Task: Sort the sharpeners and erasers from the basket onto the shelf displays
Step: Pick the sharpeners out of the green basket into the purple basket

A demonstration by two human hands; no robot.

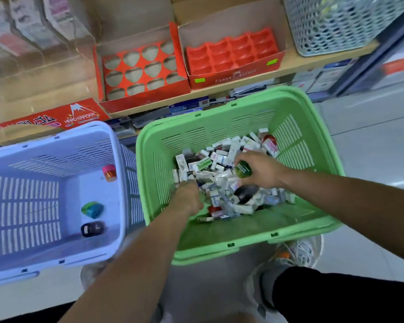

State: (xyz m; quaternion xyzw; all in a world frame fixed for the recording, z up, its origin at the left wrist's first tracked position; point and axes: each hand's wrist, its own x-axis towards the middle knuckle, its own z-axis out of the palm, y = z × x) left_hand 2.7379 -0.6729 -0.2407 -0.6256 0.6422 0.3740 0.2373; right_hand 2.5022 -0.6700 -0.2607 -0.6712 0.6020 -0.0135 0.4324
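A green basket (308, 127) on the floor holds a heap of small boxed erasers (222, 173) with a dark sharpener (244, 194) among them. My right hand (259, 170) is inside the basket and grips a green sharpener (243, 169). My left hand (188, 198) reaches down into the heap at its left side; its fingertips are buried, so I cannot tell what they hold. On the shelf behind stand a red display box with round cut-outs (141, 68) and a red Faber-Castell tray with empty cells (231, 54).
A pale blue basket (117, 145) to the left holds three sharpeners: pink-orange (109, 172), green-blue (92, 209) and black (92, 228). A red Hard Eraser box (79, 115) lies at the shelf's left. A grey mesh bin (331, 24) stands top right. My shoe (296, 252) is behind the green basket.
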